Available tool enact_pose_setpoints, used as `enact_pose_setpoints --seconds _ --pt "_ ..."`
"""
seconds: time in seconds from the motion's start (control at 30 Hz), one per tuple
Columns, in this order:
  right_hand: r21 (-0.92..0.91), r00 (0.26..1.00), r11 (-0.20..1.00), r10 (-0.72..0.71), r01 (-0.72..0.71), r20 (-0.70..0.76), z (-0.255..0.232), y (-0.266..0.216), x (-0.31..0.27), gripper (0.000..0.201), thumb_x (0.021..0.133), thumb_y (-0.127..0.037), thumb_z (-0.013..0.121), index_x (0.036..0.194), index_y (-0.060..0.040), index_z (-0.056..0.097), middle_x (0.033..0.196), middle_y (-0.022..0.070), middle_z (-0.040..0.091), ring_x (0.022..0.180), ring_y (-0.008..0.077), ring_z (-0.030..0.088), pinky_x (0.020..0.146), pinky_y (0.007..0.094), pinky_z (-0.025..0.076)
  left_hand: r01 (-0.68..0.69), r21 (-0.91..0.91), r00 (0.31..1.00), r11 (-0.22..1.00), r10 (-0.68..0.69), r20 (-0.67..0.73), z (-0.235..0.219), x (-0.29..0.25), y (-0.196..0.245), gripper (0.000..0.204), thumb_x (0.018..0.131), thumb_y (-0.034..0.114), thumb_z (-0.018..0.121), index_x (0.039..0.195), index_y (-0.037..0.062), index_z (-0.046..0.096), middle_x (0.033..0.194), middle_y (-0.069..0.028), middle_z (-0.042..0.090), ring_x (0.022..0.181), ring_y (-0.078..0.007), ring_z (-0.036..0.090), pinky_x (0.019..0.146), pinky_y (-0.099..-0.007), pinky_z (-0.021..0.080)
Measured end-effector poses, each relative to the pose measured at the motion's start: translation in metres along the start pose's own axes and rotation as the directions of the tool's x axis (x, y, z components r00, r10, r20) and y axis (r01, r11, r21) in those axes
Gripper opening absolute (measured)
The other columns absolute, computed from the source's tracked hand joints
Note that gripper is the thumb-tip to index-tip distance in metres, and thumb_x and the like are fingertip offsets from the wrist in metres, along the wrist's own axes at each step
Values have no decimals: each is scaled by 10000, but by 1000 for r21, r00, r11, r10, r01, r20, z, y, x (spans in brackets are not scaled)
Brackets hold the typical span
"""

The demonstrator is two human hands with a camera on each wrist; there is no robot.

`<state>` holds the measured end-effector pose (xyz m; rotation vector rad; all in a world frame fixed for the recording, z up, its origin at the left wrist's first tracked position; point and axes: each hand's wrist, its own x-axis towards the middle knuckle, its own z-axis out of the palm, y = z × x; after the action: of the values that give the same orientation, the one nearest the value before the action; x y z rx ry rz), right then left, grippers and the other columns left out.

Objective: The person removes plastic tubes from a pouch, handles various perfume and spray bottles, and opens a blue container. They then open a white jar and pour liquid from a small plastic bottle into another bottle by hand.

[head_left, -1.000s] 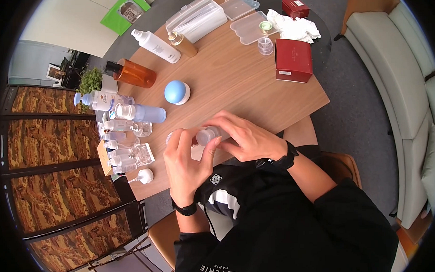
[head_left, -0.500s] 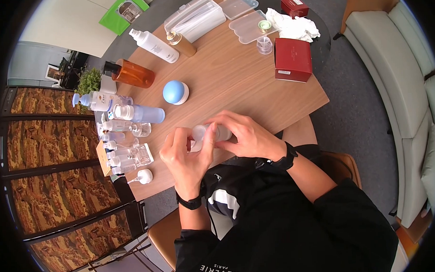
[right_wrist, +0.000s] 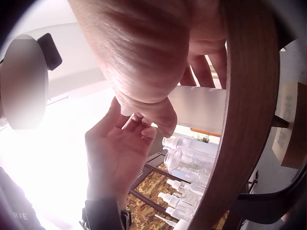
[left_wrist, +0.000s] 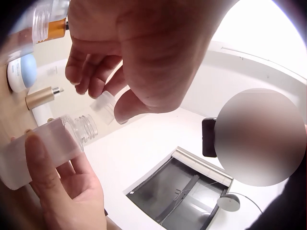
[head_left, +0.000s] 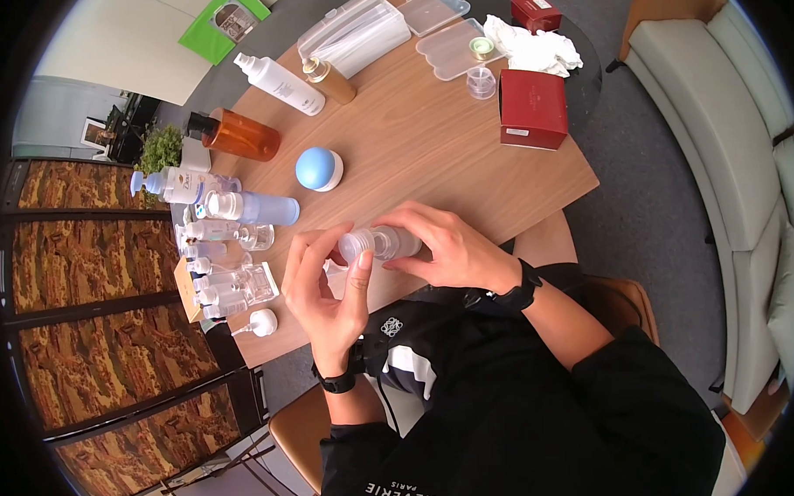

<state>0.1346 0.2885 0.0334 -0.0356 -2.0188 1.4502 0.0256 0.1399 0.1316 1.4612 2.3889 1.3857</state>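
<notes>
My right hand [head_left: 458,253] grips a frosted translucent bottle [left_wrist: 36,155] around its body. The bottle lies tilted, and its bare threaded neck [left_wrist: 86,128] points toward my left hand [head_left: 324,290]. Between thumb and fingers, the left hand pinches a small translucent cap [left_wrist: 103,106], held just off the neck. Partly hidden below the left hand stands a clear open-mouthed bottle [right_wrist: 182,160]. A white container with a blue domed top [head_left: 321,168] sits farther up the table.
Several pump bottles [head_left: 232,289] line the table's left side. An amber bottle [head_left: 246,135], a white spray bottle [head_left: 282,84] and a gold bottle [head_left: 332,81] lie behind. At the back are a clear case [head_left: 359,31], red box [head_left: 533,109] and white cloth [head_left: 539,49].
The cap has come away from the bottle's neck, with my left hand shifting left. The threaded neck now shows. My right hand stays nearly in place around the bottle.
</notes>
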Motion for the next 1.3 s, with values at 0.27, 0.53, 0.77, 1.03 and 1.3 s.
enact_pose_setpoints --seconds 0.27,0.53,0.77,1.03,1.3 --pt "-6 1000 1000 8 -8 -5 1 -1 0 505 839 -64 859 1291 -20 639 1192 159 683 1066 376 700 889 433 586 -104 70 994 992 103 22 -2 -6 -6 349 836 22 827 1170 -22 736 1010 -141 704 822 -212 629 742 -312 517" --pt "-38 999 999 -26 27 32 0 -4 3 543 856 -93 854 1330 -36 596 1199 177 697 1099 398 699 920 447 588 -20 -128 908 992 -36 -417 -18 -33 -34 385 906 -1 791 1261 -83 663 1193 -153 679 998 -196 651 902 -324 529" --pt "87 988 985 153 -151 -22 6 8 1 570 837 -77 907 1303 -9 586 1157 162 772 1106 285 766 993 389 588 179 -304 754 936 -329 -569 -15 -69 -94 391 1013 36 699 1391 -47 642 1282 -94 683 1006 -126 632 876 -279 522" --pt "200 962 942 273 -270 12 6 -5 9 535 862 56 851 1314 44 564 1271 156 697 1209 216 685 1067 370 548 342 -4 821 940 -301 -485 -18 -73 -118 379 865 51 836 1206 6 677 1098 -137 755 952 -217 719 818 -339 572" --pt "76 972 970 229 -232 47 15 -14 34 542 875 50 841 1343 49 567 1299 154 685 1220 218 682 1066 375 545 323 134 873 937 -240 -425 -13 -79 -126 426 829 38 844 1231 30 702 1132 -157 772 1148 -347 670 961 -434 551"
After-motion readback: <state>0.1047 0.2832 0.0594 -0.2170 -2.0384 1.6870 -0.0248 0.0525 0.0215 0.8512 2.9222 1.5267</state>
